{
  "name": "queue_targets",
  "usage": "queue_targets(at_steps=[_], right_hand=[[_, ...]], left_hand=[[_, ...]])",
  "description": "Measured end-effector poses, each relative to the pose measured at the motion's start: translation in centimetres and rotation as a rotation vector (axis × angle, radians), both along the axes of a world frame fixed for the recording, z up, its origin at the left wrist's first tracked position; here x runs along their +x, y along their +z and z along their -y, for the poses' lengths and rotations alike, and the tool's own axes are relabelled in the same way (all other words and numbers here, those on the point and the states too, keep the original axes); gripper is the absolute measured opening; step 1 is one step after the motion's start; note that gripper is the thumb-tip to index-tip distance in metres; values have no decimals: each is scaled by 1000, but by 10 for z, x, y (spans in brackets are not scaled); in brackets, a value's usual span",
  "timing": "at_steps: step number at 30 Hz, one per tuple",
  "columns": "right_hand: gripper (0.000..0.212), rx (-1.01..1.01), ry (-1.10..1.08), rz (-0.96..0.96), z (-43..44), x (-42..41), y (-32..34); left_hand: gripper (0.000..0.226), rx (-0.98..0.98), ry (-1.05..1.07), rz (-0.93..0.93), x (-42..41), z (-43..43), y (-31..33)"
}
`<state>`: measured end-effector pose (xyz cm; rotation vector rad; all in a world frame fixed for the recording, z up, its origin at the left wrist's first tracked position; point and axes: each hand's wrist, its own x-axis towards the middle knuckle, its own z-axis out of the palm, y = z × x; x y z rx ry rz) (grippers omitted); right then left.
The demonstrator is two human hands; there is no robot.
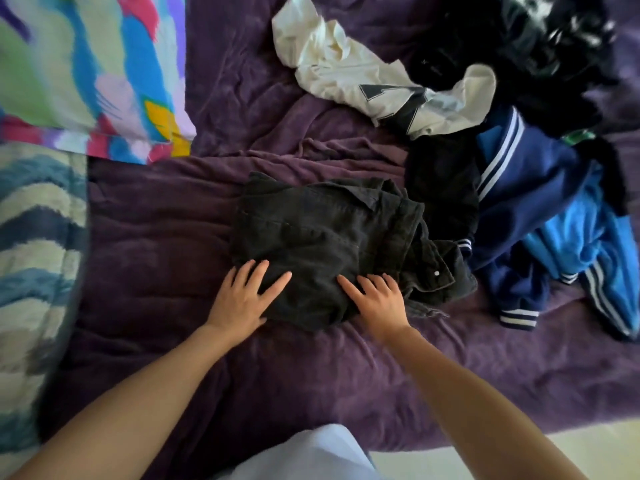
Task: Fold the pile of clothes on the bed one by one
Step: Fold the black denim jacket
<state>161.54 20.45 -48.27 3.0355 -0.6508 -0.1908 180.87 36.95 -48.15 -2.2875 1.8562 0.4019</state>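
Black denim garment sits mid-bed on the purple blanket, roughly squared into a bundle, waistband/button end bunched on its right side.

Head view (only cam): left hand lies flat on the near-left corner, fingers straight & spread, gripping nothing. right hand does the same on the near-right part, flat, fingers straight, pressing fabric down. Looks like a final smoothing press, imo.

Risks:
- Right edge is lumpy w/ the button flap sticking out. If the hands lift w/o tucking it, the fold prob springs open.
- Blanket underneath is soft & wrinkled, so a hard push could skew the bundle or drag the blanket w/ it.
- Right end touches the unfolded pile, so sliding it that way could snag.

Around, to the right:
- black cloth just beside the denim
- navy jacket w/ white stripes
- blue garment
- white garment further back
- dark stuff top right, blurred, can't ID

Multicolour sheet is far left, chevron blanket at the left edge.

In the way: the pile crowds the right side, so the denim prob needs shifting left before the next item gets spread.
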Motion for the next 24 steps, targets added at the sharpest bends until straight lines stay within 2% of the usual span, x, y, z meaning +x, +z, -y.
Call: queue_targets(at_steps=[4,12,17,24], right_hand=[[76,-18,20,31,10,4,40],[83,-179,-98,191,26,-15,141],[77,-286,-198,301,36,-89,197],[70,-416,-367,424,56,-243,247]], left_hand=[[102,-117,-74,-22,14,12,32],[91,-386,-201,55,21,57,129],[90,-523,-351,61,-27,97,186],[90,-643,-559,86,-161,164,249]])
